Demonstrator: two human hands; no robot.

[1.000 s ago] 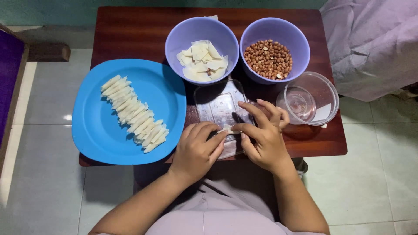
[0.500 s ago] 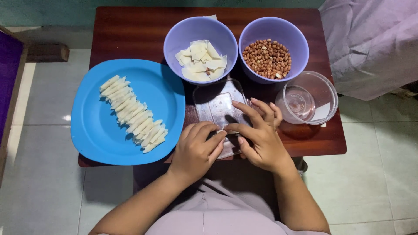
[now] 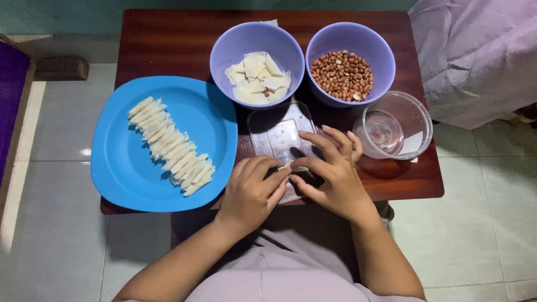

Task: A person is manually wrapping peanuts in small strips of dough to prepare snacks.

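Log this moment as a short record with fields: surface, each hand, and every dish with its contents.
surface: small dark wooden table
left hand: pinching a small pale wrapper piece over a clear flat plastic tray
right hand: fingertips on the same piece
blue square plate: row of pale rolled pastry sticks
left purple bowl: pale wrapper sheets
right purple bowl: peanuts
clear glass bowl: clear liquid

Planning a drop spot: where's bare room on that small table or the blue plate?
Free: the wooden table top-left, behind the blue plate, and the plate's near and right parts beside the row of rolls. Crowded: the right half, with two purple bowls, clear bowl, clear tray, left hand and right hand.
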